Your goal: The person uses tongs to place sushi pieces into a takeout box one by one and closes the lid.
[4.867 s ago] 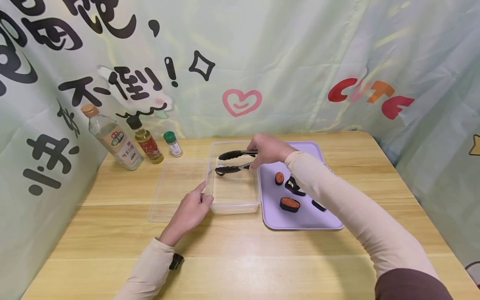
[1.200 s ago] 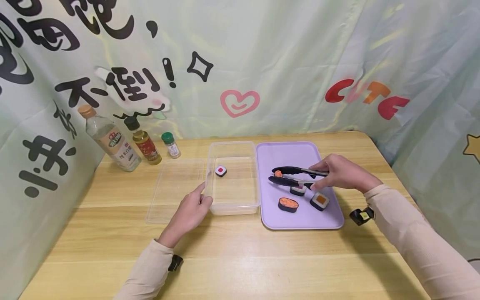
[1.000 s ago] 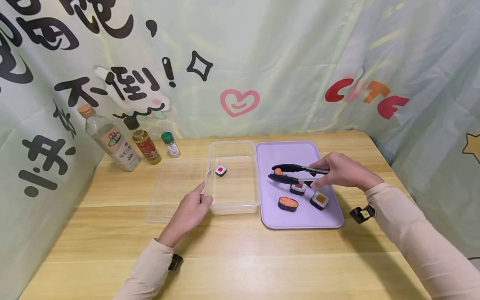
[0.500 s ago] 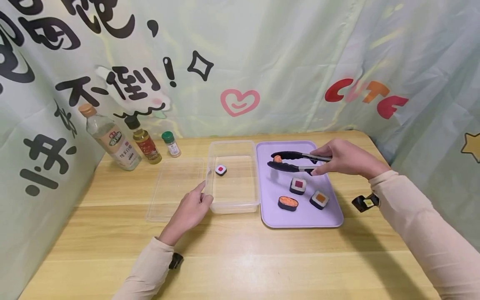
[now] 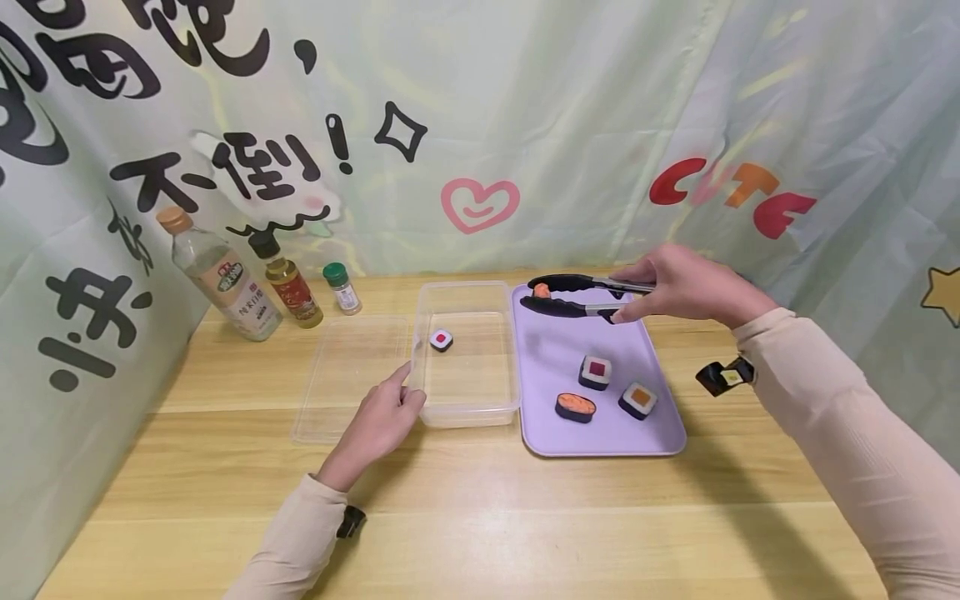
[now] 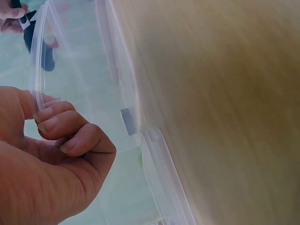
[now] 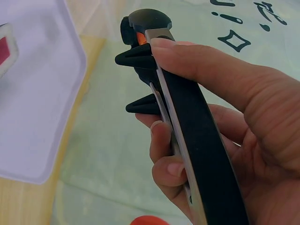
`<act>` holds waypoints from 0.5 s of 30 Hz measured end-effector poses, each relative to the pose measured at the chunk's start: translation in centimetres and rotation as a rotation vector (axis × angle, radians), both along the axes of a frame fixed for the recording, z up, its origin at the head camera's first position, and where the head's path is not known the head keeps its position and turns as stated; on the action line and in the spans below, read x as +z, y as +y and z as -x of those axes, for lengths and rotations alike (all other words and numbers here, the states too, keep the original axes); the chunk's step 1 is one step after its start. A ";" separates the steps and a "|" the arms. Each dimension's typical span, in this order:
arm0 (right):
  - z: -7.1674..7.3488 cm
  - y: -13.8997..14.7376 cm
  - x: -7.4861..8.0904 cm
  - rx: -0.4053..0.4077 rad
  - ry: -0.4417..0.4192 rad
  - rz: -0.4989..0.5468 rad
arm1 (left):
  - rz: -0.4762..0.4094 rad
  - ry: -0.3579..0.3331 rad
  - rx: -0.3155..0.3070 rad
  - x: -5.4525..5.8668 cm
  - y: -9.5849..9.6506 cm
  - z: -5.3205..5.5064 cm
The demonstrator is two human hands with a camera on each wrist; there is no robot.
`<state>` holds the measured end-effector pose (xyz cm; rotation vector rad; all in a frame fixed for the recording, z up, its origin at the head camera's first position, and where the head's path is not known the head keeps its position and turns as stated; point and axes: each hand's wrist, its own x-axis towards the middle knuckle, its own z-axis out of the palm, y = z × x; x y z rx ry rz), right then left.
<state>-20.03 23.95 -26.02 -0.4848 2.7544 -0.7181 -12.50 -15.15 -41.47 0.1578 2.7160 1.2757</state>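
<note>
pale printed cloth (image 5: 585, 108) hangs behind the wooden table (image 5: 480, 508). the right hand (image 5: 690, 285) curls round black tongs (image 5: 570, 283), their tips clasping an orange-topped sushi piece (image 5: 542, 291) over the back left corner of the purple tray (image 5: 615, 435); the left hand (image 5: 381, 425), fingers folded, pinches the clear box (image 5: 472, 410) by its left rim.

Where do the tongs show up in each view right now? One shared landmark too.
Head: tongs just right of centre, across the purple tray's far end.
Left wrist: top-left corner, partly behind the clear container.
Right wrist: upper middle down to the bottom edge.
Shared landmark: the right hand gripping them.
</note>
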 end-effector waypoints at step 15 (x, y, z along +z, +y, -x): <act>2.0 -3.8 0.1 0.073 0.014 0.004 | 0.009 -0.004 0.003 0.0 0.0 0.0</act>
